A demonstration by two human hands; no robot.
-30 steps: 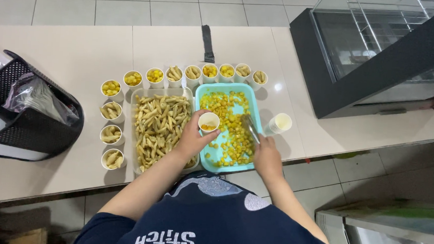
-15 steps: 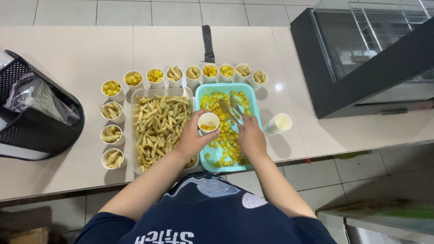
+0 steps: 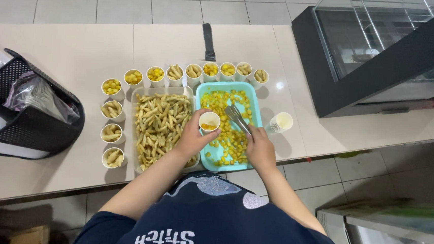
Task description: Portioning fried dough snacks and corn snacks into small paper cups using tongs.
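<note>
Head view. Your left hand [image 3: 191,138] grasps a small white paper cup [image 3: 209,121], fingers wrapped around its side wall, and holds it upright over the seam between the two trays near the front edge of the counter [image 3: 69,45]. A few yellow pieces lie in the cup bottom. Your right hand [image 3: 260,149] is clenched around the handle end of metal tongs [image 3: 238,118]; the tips point toward the cup, over the turquoise tray [image 3: 258,121]. Whether the tips carry a piece cannot be told.

Handling, as judged from this view:
- The cup is light and thin-walled. Expect it to crush under a hard squeeze and to tip easily. Hold it around the mid-wall, below the rim, with the mouth level.
- The yellow pieces [image 3: 228,138] are small, loose and probably soft; they may slip from smooth tong tips. Pinch gently and release low inside the cup.
- The tongs are stiff and springy; grip at the rear of the arms.

Surroundings: the clear tray [image 3: 136,131] of pale pasta-like sticks sits touching the turquoise tray on its left. Filled cups [image 3: 211,69] line the far side and left side of the trays. A stack of empty cups [image 3: 280,122] stands just right of the turquoise tray. A black basket [image 3: 34,119] sits at the left end of the counter.
</note>
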